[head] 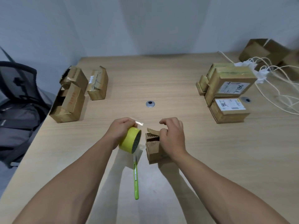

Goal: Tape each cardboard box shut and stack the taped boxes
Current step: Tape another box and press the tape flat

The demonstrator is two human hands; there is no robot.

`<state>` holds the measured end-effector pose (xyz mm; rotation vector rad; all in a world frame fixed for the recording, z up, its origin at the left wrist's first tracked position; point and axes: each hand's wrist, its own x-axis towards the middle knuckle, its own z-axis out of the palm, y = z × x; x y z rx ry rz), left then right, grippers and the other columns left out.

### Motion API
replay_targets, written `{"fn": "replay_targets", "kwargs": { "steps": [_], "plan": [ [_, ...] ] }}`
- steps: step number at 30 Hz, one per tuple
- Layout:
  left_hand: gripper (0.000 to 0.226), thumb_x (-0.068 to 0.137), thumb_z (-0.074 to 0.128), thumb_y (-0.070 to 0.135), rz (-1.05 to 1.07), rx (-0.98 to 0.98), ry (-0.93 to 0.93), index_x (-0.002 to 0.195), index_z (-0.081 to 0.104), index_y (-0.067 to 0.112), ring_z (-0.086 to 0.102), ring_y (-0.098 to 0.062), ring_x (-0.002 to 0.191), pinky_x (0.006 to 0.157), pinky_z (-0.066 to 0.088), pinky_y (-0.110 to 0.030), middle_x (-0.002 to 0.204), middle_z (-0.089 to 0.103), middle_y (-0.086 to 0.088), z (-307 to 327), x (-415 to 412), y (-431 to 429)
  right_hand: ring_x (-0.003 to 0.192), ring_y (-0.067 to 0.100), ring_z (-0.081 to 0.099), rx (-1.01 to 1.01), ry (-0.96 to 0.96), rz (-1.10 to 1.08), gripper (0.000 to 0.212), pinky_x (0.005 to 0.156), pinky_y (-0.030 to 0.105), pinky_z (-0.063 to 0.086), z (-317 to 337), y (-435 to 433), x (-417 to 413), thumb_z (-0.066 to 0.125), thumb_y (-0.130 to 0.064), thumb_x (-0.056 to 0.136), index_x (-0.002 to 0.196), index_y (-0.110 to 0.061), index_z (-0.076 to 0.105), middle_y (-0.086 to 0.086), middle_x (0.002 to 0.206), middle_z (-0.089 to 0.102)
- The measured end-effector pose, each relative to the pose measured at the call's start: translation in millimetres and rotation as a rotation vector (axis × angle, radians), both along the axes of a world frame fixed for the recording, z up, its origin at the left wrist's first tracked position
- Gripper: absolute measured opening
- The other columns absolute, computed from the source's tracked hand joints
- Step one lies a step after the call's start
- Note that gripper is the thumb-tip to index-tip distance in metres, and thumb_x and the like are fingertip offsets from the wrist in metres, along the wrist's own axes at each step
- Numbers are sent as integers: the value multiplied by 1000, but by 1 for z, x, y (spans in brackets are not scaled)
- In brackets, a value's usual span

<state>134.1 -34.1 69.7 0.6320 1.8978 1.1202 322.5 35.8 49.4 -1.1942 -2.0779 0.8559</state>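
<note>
Left forearm (64, 191) and right forearm (218, 188), both bare, come in from the near edge over the pale wood table (178, 78). Between them a green-handled tool (136, 180) lies flat on the table, its thin metal end pointing away toward the tape.

Left hand (120, 130): fingers wrapped around a yellow-green tape roll (129, 139), held tilted with the dark core facing right. A short shiny strip of tape (139, 123) sticks out from the fingertips.

Right hand (173, 136): curled over the top of a small cardboard box (152, 149), gripping it from the right side, index finger lifted. The box stands on the table just right of the roll, close to it but with a narrow gap. 1 flap (152, 130) sticks up loose at the top left of the box, right beside the knuckles. The hand hides the right half of the box.

Beyond the hands, a round metal grommet (150, 104) sits in the tabletop.

Far left: 3 open, torn boxes (69, 102) near the table edge, flaps ragged. Past that edge, a mesh office chair (17, 73) with a grey backpack (19, 120) on it.

Far right: a cluster of closed boxes (229, 81), 2 with white labels facing up, the rear labelled one resting on others, green tape along its far edge. White cables (275, 75) tangle beside them. More open boxes (265, 50) against the grey wall (145, 21).
</note>
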Motion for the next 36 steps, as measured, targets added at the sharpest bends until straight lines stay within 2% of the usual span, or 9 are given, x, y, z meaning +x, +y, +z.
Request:
{"fn": "replay_targets", "kwargs": {
  "steps": [4,7,10,13,16,19,24,29,36],
  "plan": [
    [22,94,63,24,-32,-9,54,85,74,8,61,-27,83,77,50,-37,91,70,-7,14,8,11,142,18,30,55,-406,184,41,121,39,14,-29,15,24,39,-26,96,127,-22,66,-8,137,54],
    [19,94,61,16,-118,-29,95,84,73,6,60,-25,78,69,48,-31,88,69,-10,24,15,26,144,15,28,39,-519,303,36,125,45,4,-50,18,32,41,-33,104,133,-29,63,-13,143,50],
    [18,93,62,14,-285,-135,156,82,74,7,60,-19,76,66,48,-26,85,70,-8,32,27,45,131,25,48,72,-391,314,37,119,46,26,-63,21,39,42,-33,101,123,-26,71,-7,131,62],
    [20,91,60,10,-468,-256,241,78,75,9,60,-17,77,67,48,-25,84,72,-2,30,42,65,119,24,53,18,-221,301,34,108,38,41,-75,27,45,49,-13,95,121,-19,71,-2,124,66],
    [20,90,62,13,-608,-378,300,76,77,13,64,-18,85,77,54,-31,91,76,-3,25,62,86,108,13,46,-39,-129,283,23,93,22,36,-72,30,53,56,-10,97,118,-18,63,-5,116,57],
    [18,90,62,18,-765,-479,413,89,79,12,62,-25,106,95,52,-37,105,73,-3,19,82,105,114,13,46,-152,-32,171,23,93,27,41,-75,30,56,61,-16,95,118,-19,59,-9,120,47],
    [30,98,58,25,-959,-612,574,120,73,12,55,-27,122,99,45,-33,130,64,-7,17,112,131,105,9,53,-301,46,-14,27,86,41,53,-76,39,63,65,-19,89,110,-32,52,-21,115,40],
    [31,97,58,29,-1086,-709,683,120,72,12,57,-27,118,90,45,-31,126,65,-9,17,118,152,104,7,56,-392,130,-106,45,87,46,54,-67,52,73,47,-7,88,112,-45,49,-23,111,53],
    [20,92,63,29,-1144,-686,659,97,77,15,60,-24,104,88,48,-33,104,68,-2,16,107,170,119,-1,59,-601,161,-89,48,100,45,51,-82,41,89,42,-41,87,130,-60,36,-29,132,58]
  ]
}}
